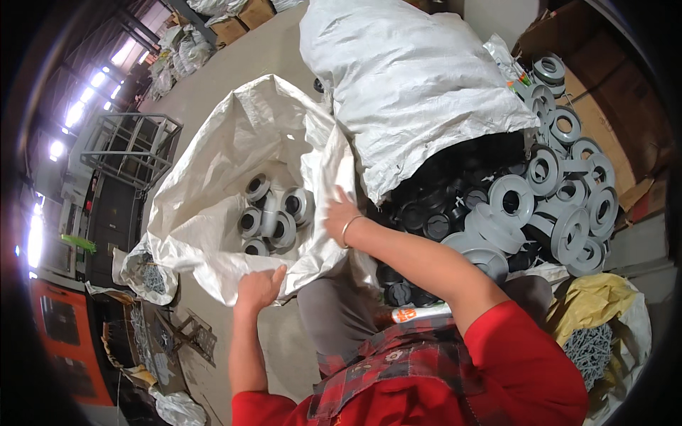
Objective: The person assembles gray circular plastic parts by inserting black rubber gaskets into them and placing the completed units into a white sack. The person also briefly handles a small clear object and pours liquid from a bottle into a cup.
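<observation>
- Floor (pixel 234 53): grey, extending to the upper left of the frame.
- Orange unit (pixel 65 348): dark-panelled, lower left.
- Metal frame (pixel 128 153): grey, upper left.
- Full sack (pixel 412 78): white, top centre, its mouth facing down the frame.
- Open sack (pixel 195 177): white, left of centre.
- Left hand (pixel 258 287): below centre, curled closed on the open sack's rim.
- Right hand (pixel 342 217): centre, blurred, against the open sack's right side; grip cannot be told.
- Grey spools (pixel 284 231): inside the open sack.

- Tubular metal frame (pixel 126 153): left side.
- Orange machine (pixel 87 334): lower left edge.
- Yellow sack (pixel 593 302): lower right, holding slender grey parts (pixel 590 355).
- Cardboard boxes (pixel 229 30): top edge, beside filled bags (pixel 190 55).
- Bright lights (pixel 74 113): along the left edge.
</observation>
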Tool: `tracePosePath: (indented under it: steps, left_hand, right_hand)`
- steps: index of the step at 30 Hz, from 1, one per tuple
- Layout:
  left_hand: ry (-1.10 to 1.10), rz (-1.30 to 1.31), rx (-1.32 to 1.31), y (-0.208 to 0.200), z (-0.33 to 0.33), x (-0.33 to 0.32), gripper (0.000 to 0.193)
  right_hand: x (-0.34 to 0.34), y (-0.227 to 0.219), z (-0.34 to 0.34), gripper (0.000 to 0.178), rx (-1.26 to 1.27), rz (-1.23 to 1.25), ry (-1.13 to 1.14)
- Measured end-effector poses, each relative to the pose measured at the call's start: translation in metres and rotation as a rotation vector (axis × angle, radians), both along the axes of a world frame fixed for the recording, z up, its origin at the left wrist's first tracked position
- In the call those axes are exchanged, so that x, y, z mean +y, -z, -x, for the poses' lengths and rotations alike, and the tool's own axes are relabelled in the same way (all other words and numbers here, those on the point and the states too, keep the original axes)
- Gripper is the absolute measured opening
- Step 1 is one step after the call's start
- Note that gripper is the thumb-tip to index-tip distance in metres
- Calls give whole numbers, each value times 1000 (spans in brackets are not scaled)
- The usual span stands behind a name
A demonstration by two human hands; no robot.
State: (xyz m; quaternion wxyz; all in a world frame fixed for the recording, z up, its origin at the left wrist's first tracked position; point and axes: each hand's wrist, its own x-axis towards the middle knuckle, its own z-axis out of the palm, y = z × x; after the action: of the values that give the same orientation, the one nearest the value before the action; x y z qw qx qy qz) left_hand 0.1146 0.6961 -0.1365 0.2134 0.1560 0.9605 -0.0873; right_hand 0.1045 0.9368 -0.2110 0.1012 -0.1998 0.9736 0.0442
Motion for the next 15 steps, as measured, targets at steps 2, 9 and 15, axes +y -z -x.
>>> tracePosePath:
  steps: [2,9,15]
  left_hand:
    - [-48,-2,-66,3,-8,-4,68]
    - [-213,-476,70,18,-18,-4,36]
    - [-19,-1207,282,14,-41,73,10]
  right_hand:
    - [24,26,-9,36,-259,-23,105]
    - [90,57,-77,10,348,727,227]
    - [262,36,-105,21,285,391,951]
